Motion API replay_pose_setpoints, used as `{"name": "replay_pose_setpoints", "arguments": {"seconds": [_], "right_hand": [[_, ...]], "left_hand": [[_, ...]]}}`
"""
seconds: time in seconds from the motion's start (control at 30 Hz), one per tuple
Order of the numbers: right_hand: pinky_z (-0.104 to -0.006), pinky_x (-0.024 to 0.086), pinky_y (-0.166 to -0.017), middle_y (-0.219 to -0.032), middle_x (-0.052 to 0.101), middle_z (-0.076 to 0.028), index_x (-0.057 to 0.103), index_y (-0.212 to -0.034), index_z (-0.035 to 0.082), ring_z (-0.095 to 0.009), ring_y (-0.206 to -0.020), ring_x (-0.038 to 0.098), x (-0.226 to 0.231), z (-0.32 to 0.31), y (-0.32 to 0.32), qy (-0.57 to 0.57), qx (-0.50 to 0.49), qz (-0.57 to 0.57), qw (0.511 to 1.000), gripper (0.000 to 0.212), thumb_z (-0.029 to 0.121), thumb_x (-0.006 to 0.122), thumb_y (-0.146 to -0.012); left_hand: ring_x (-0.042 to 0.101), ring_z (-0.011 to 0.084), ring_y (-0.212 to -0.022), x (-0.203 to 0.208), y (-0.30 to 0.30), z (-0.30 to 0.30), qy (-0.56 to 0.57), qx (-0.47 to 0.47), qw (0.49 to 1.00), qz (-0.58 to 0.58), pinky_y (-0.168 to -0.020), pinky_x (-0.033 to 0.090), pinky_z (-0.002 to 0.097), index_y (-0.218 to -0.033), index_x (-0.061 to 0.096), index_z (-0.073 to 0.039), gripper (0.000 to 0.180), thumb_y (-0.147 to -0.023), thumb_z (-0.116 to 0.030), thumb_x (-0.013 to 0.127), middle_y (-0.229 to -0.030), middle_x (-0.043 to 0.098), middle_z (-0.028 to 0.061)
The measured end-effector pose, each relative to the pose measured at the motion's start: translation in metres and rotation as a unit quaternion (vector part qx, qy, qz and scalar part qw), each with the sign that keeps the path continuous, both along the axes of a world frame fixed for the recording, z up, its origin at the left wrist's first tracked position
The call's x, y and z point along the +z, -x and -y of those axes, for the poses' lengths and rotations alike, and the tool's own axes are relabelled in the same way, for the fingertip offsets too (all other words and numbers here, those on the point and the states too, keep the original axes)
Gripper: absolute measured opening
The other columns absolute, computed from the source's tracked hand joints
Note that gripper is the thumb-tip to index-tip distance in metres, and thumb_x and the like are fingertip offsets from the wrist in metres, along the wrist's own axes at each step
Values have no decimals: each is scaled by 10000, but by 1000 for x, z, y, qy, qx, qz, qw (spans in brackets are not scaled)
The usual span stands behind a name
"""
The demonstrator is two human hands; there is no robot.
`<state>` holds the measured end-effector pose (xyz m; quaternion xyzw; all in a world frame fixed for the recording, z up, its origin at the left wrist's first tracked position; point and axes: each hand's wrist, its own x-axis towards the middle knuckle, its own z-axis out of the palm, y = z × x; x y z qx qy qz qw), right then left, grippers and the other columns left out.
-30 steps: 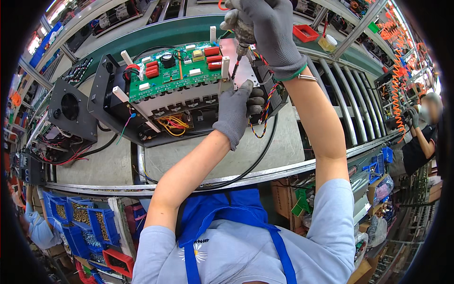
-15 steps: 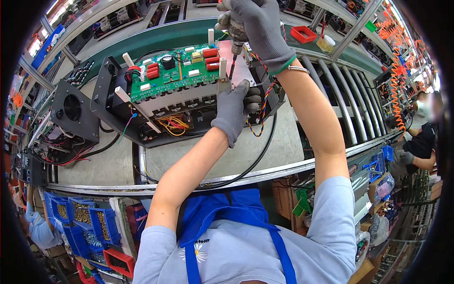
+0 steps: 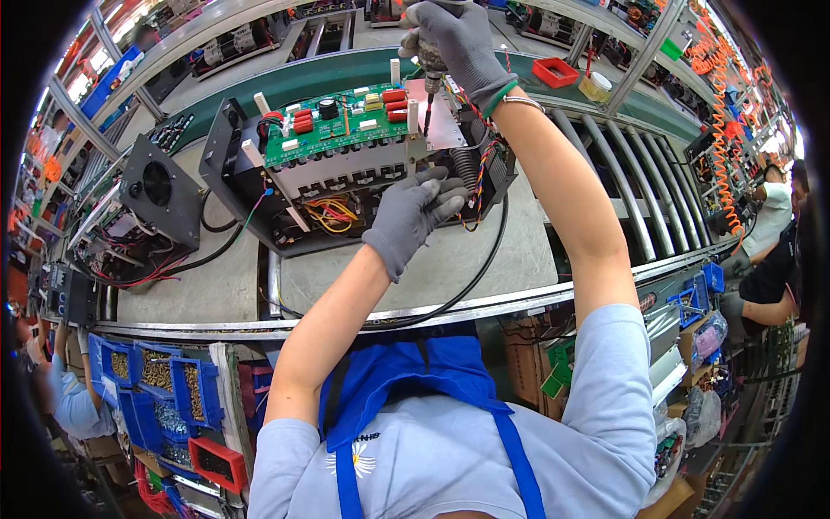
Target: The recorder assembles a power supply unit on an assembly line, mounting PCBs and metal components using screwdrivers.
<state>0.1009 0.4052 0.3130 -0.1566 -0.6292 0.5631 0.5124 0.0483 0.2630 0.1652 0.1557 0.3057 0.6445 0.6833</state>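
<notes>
Grey-gloved, the left hand, loosely spread, has come off the pale plate just far of it; the right hand still clasps the driver above.

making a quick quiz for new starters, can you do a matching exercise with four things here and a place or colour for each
1. circuit board
2. screwdriver
3. rollers
4. screw bins

A. bare metal, right of the black case by the hands
B. blue, at lower left
C. green
D. in the wearer's right hand

Pairs: 1-C, 2-D, 3-A, 4-B
</notes>
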Motion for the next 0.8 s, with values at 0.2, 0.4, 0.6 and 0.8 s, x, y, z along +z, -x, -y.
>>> {"name": "replay_pose_setpoints", "arguments": {"seconds": [0.2,0.4,0.6,0.8], "right_hand": [[-279,491,-479,-700,611,-74,603,-898,-5,-169,-512,611,14,23,-10,-19,-9,-86,996,158,126,595,-809],[-286,527,-529,-791,600,-93,542,-1081,-12,-149,-566,589,19,105,-43,-54,35,-214,975,267,124,520,-853],[-391,514,-645,-1026,587,-190,464,-1289,-29,-161,-615,551,-14,109,-70,-145,94,-178,969,539,209,465,-805],[-371,476,-616,-1051,594,-194,455,-1289,-43,-144,-571,518,-23,96,-80,-203,84,-175,960,545,188,475,-796]], "left_hand": [[574,125,-682,-19,31,27,-66,-78,994,-30,-532,500,198,-1164,537,42,341,-976,-242,529,-908,599,89],[637,124,-767,2,42,45,-16,-9,999,27,-615,564,168,-1226,514,46,353,-959,-183,552,-955,621,82],[637,140,-708,-8,42,33,-43,-49,982,180,-533,573,198,-1101,548,0,235,-964,-190,539,-889,622,88],[537,80,-597,9,31,31,11,-27,979,200,-410,464,149,-1020,555,-50,234,-944,-271,576,-806,576,39]]}}
